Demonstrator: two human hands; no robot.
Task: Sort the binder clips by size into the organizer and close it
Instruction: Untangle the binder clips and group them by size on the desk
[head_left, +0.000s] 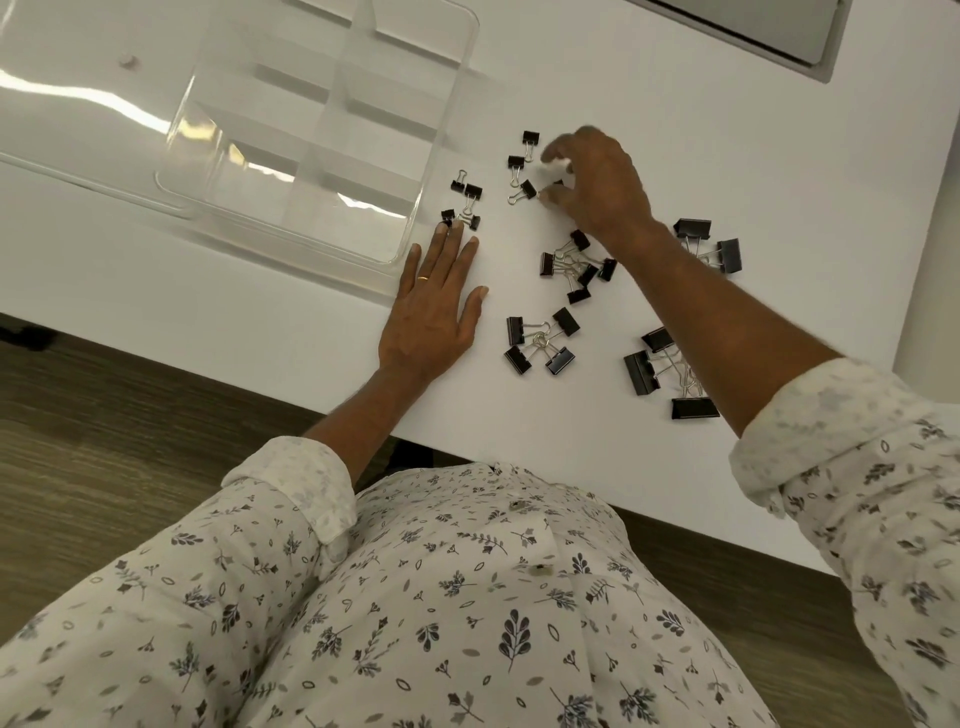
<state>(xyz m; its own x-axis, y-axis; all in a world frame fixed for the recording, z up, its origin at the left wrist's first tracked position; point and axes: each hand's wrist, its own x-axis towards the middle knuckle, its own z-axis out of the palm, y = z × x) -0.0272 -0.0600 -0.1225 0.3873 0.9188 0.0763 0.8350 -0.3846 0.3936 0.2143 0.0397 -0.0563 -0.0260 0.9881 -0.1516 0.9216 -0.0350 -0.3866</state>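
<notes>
The left hand (431, 312) lies flat, fingers straight, fingertips touching small clips (464, 205) beside the clear tray's (291, 228) near corner. The right hand (597, 182) curls over a second clip group (522, 171) mid-surface (675, 130); whether it pinches one cannot be told. Larger clips (543, 340) lie toward the near edge.

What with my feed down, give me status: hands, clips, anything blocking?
Left hand flat on table, reaching first clip cluster. Right hand curled over second clip cluster, grip unclear. Clear tray alongside, nothing blocking.
</notes>
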